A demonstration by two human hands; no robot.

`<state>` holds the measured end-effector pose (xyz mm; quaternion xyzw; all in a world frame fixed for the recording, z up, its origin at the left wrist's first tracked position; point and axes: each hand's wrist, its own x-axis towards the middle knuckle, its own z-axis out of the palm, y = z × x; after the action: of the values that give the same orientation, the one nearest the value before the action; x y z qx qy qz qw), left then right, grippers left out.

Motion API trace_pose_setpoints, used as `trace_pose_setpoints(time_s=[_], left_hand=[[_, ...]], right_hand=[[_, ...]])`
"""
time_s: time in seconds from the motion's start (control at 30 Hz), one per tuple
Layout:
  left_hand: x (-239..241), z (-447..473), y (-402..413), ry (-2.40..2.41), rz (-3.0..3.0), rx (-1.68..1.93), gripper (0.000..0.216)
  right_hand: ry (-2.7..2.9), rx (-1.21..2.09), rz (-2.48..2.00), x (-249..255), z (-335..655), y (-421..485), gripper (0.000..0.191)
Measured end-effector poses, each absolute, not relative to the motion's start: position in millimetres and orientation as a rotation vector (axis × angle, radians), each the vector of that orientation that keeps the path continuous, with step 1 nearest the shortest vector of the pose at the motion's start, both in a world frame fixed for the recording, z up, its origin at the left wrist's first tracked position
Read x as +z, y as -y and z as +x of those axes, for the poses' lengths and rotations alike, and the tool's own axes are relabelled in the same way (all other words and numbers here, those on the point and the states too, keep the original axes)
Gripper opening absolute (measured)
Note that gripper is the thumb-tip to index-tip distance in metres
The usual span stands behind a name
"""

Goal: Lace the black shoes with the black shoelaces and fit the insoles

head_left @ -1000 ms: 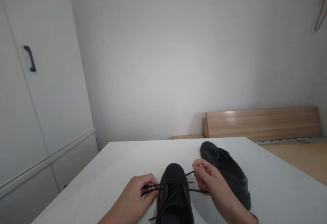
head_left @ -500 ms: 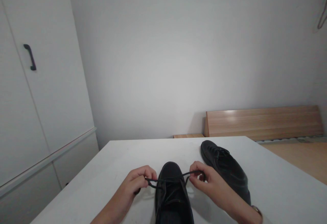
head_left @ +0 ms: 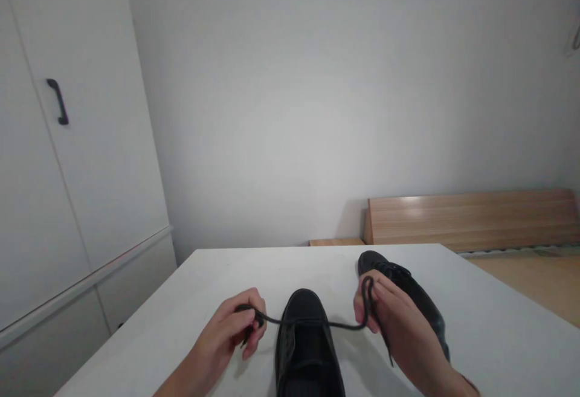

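Observation:
A black shoe (head_left: 304,304) lies on the white table, toe pointing away from me. Its black shoelace (head_left: 341,325) runs across the front of the lacing area and out to both sides. To the left of the shoe, my left hand (head_left: 235,324) is closed on one lace end, and a short tip hangs below the fingers. On the other side my right hand (head_left: 389,312) pinches the opposite end, with a loop standing above the fingers and the tip dangling down. A second black shoe (head_left: 423,300), laced, sits behind my right hand and is partly hidden by it.
The white table (head_left: 254,267) reaches toward a plain wall. At the left stands a white cabinet (head_left: 104,143) with a dark handle (head_left: 58,102). Beyond the table's right edge is a wooden headboard (head_left: 466,219) with a tan surface (head_left: 534,276) in front of it.
My hands have moved apart, the right one further outward. The lace strands near the front of the shoe now lie straighter across it, and the crossing strands over the tongue no longer show.

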<state>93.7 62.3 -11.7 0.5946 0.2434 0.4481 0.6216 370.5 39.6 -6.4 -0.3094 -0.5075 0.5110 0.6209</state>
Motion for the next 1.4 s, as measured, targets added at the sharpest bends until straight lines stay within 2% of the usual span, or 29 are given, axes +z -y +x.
trace_pose_setpoints(time_s=[0.13,0.2,0.3,0.4,0.47,0.67,0.87,1.07,1.23,1.3,1.4], left_hand=[[-8.0,93.4,-57.6,-0.514,1.553,0.962,0.077],[-11.2,96.7,-60.4,-0.590,1.552,0.985,0.082],[-22.2,105.4,-68.5,-0.792,1.608,1.052,0.075],[-35.7,115.9,-74.2,-0.988,1.639,1.079,0.054],[-43.2,121.1,-75.0,-1.050,1.637,1.061,0.046],[-47.7,126.2,-72.7,-1.087,1.815,1.050,0.031],[-39.5,131.2,-67.8,-1.057,2.048,1.268,0.017],[-31.4,127.8,-58.5,-0.912,1.943,1.228,0.018],[-16.5,110.9,-59.8,-1.131,2.052,1.233,0.023],[-12.0,101.8,-63.4,-1.247,2.193,1.141,0.020],[-11.2,92.8,-68.7,-1.381,2.416,0.805,0.016]], right_hand=[[1.301,1.233,-0.557,-2.9,368.5,-33.8,0.062],[1.267,1.163,-0.644,-9.1,366.8,-39.5,0.063],[1.353,1.022,-0.958,-28.4,362.1,-53.5,0.051],[1.535,0.937,-1.156,-50.3,355.1,-62.7,0.047],[1.578,0.909,-1.165,-59.4,350.8,-63.8,0.046],[1.617,0.700,-1.103,-56.1,339.3,-57.5,0.025],[1.621,0.580,-1.017,-46.7,327.5,-51.3,0.018],[1.712,0.451,-1.100,-30.5,332.2,-42.1,0.020],[1.796,0.410,-1.235,-14.4,362.4,-46.5,0.018],[1.844,0.412,-1.326,-11.5,377.3,-49.5,0.019],[1.959,0.488,-1.412,-12.2,390.2,-51.9,0.021]])
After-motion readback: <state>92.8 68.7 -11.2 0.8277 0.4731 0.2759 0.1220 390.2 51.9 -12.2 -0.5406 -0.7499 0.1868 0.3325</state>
